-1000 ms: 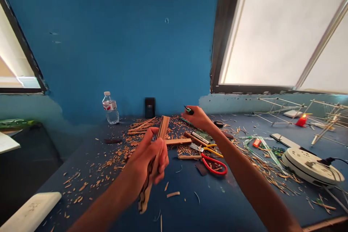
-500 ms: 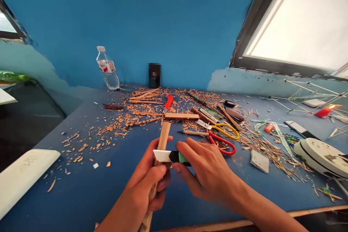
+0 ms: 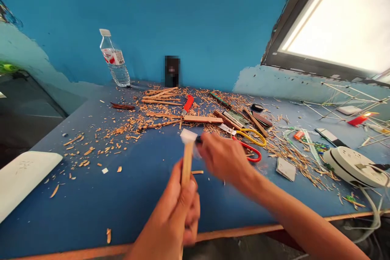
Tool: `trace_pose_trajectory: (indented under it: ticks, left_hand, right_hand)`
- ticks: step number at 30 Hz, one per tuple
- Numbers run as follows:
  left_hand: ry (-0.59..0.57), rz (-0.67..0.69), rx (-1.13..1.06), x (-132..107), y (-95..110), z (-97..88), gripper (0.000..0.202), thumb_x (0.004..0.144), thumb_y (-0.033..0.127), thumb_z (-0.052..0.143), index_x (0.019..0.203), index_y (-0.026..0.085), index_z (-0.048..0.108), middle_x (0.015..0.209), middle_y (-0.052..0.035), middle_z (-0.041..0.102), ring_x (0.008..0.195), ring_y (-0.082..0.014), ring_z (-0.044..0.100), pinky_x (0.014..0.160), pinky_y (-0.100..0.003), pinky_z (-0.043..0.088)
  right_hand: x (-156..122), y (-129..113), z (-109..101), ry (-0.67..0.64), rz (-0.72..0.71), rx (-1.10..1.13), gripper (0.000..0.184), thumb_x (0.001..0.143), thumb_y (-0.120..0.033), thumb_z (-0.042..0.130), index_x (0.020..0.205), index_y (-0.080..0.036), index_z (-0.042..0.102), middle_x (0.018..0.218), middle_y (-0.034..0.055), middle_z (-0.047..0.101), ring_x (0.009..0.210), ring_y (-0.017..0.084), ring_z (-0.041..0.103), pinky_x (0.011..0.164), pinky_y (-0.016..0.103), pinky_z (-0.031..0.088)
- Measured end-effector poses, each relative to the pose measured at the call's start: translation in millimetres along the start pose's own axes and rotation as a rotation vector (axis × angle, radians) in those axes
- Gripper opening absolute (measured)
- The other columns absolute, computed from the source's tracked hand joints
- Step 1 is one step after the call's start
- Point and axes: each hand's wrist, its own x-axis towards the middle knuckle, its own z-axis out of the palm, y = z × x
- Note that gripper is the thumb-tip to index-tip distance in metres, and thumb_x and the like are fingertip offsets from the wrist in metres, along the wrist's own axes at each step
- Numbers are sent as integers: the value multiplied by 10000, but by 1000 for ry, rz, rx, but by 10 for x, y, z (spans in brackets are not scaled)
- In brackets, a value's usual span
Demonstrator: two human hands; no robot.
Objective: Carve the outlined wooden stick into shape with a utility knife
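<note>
My left hand (image 3: 181,207) is wrapped round a flat wooden strip (image 3: 187,162) that points up and away from me. In my right hand (image 3: 225,154), blurred by motion, is a knife (image 3: 188,135) with a broad whitish blade. Its blade lies across the far end of the strip, and my fingers hide most of the handle. A small wood shaving (image 3: 198,172) lies on the table just beyond the left hand. Farther back rest a red-handled knife (image 3: 188,103), a flat wooden piece (image 3: 203,119) and scissors (image 3: 252,137) with one yellow and one red loop.
Wood shavings and thin sticks (image 3: 161,99) litter the blue table (image 3: 137,195). A water bottle (image 3: 114,63) stands at the back left. On the right are a round white power strip (image 3: 355,166), cables and a stick frame (image 3: 338,99). A white object (image 3: 30,178) lies left.
The knife blade has slid along the strip from beside my left thumb to its far end. The right hand moved forward with it. The view has shifted, showing more of the front edge.
</note>
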Motion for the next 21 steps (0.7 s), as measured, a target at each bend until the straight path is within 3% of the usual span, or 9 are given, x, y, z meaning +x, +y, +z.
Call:
trace_pose_trajectory:
  ticks: [3, 6, 8, 10, 12, 16, 18, 19, 21]
  left_hand:
    - [-17, 17, 48, -178, -88, -18, 718, 905, 691, 677, 1493, 422, 364, 848, 25, 482, 543, -72, 326, 462, -182, 246]
    - [101, 65, 168, -193, -35, -167, 632, 955, 669, 619, 1459, 445, 309, 860, 52, 458, 526, -68, 302, 445, -182, 271]
    - [204, 152, 325, -103, 18, -299, 539, 1003, 622, 573, 1433, 415, 322, 911, 51, 486, 547, -74, 400, 492, -210, 390]
    - [255, 234, 484, 19, 38, -410, 437, 1057, 561, 506, 1418, 360, 365, 976, 34, 547, 629, -86, 529, 653, -255, 513]
    - [265, 284, 517, 123, 33, -467, 393, 1083, 535, 454, 1406, 315, 410, 986, 18, 581, 698, -102, 574, 734, -266, 543]
    - [256, 167, 219, 185, 84, -428, 496, 1007, 566, 587, 1428, 323, 493, 955, -4, 608, 625, -109, 489, 429, -168, 391]
    - [303, 126, 34, 156, 148, -446, 522, 909, 492, 728, 1380, 318, 586, 943, -18, 642, 622, -108, 495, 414, -147, 375]
    - [368, 147, -37, 131, 172, -502, 524, 861, 423, 777, 1352, 321, 624, 967, -26, 663, 647, -113, 525, 448, -154, 429]
    - [537, 202, -107, 60, 174, -736, 590, 779, 287, 824, 1337, 376, 654, 1059, -17, 691, 726, -128, 594, 543, -179, 527]
  right_hand:
    - [287, 461, -77, 80, 219, -27, 413, 1116, -461, 286, 1030, -209, 602, 719, 71, 593, 557, 181, 453, 595, 345, 182]
    - [361, 821, -140, 49, 268, 26, 377, 1107, -500, 345, 1013, -218, 576, 708, 56, 591, 614, 203, 520, 617, 341, 252]
    - [278, 877, -144, 13, 264, 80, 380, 1102, -530, 345, 1054, -220, 560, 688, 34, 595, 628, 212, 545, 618, 333, 298]
    - [140, 790, -120, -27, 246, 128, 390, 1092, -565, 354, 1121, -227, 546, 692, 14, 610, 638, 216, 564, 619, 324, 334]
    - [9, 618, -81, -85, 210, 164, 370, 1060, -577, 437, 1159, -237, 543, 720, 3, 635, 650, 212, 582, 625, 315, 357]
    - [-141, 267, -15, -243, 97, 221, 329, 1028, -509, 551, 1219, -242, 569, 870, 39, 711, 772, 233, 650, 670, 317, 393]
    - [-210, 143, -15, -316, 56, 261, 291, 1049, -483, 531, 1210, -244, 574, 946, 57, 726, 843, 246, 665, 711, 332, 416]
    - [-258, 92, -25, -363, 48, 298, 260, 1053, -458, 529, 1200, -249, 573, 969, 56, 727, 865, 245, 668, 733, 338, 430]
    - [-380, 2, -55, -496, 55, 425, 222, 1044, -405, 544, 1216, -267, 567, 1006, 43, 727, 899, 234, 676, 765, 341, 462]
